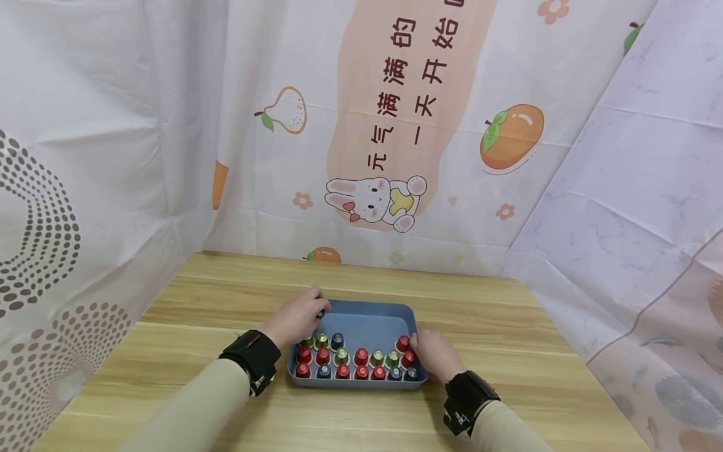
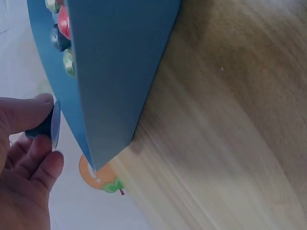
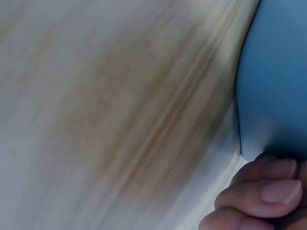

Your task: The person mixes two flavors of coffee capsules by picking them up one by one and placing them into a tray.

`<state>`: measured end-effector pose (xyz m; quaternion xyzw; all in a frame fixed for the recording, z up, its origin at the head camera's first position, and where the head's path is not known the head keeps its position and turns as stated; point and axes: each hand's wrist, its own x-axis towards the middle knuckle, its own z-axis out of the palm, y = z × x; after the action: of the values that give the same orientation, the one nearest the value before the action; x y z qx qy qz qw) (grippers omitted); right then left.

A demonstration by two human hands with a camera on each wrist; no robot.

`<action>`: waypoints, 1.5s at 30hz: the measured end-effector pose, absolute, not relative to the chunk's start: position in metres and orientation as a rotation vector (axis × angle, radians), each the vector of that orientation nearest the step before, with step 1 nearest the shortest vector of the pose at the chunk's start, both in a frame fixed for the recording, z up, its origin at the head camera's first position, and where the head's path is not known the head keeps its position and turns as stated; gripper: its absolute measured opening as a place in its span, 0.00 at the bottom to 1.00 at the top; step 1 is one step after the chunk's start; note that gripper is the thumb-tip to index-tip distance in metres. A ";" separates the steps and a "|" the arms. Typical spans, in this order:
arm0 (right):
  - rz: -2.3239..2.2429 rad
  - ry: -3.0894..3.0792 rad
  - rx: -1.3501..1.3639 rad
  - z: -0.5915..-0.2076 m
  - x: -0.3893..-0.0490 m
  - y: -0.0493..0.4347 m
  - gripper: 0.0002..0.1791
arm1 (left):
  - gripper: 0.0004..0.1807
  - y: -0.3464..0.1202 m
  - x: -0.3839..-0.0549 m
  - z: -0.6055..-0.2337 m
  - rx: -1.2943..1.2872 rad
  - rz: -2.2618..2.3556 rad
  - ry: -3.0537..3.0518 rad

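Note:
A blue-grey tray (image 1: 367, 323) holds several coffee capsules in rows along its near side, such as a red capsule (image 1: 361, 357), a pale green capsule (image 1: 341, 356) and a dark blue capsule (image 1: 337, 341). Over the tray's far left corner, my left hand (image 1: 299, 317) pinches another dark blue capsule (image 2: 42, 127) between thumb and fingers, its flat rim turned toward the tray wall in the left wrist view. At the right side, my right hand (image 1: 437, 355) grips the tray's edge with curled fingers (image 3: 259, 194) against the outer wall; its thumb is hidden there.
The tray stands on a wood-grain table (image 1: 474, 314). Behind the table hangs a white printed curtain (image 1: 254, 169), with further curtains at both sides. Each wrist wears a black strap (image 1: 251, 361). The tray's far half shows bare floor.

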<state>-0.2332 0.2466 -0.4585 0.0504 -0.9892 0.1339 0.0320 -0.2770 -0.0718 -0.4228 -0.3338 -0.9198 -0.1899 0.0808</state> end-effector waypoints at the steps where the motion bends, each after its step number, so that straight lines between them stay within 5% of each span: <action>1: 0.414 -3.049 0.154 -0.458 -0.233 0.247 0.21 | 0.11 -0.071 -0.277 -0.423 -1.008 -0.568 -2.750; 36: 0.431 -3.059 0.143 -0.456 -0.231 0.247 0.22 | 0.08 -0.070 -0.281 -0.442 -1.116 -0.275 -2.738; 45: 0.721 -3.095 0.129 -0.459 -0.236 0.256 0.22 | 0.09 -0.093 -0.288 -0.421 -0.999 -0.379 -2.780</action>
<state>-0.2361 0.2556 -0.4593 0.0406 -0.9729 0.2266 -0.0196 -0.2876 -0.0934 -0.4205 -0.3343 -0.9303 -0.1270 0.0815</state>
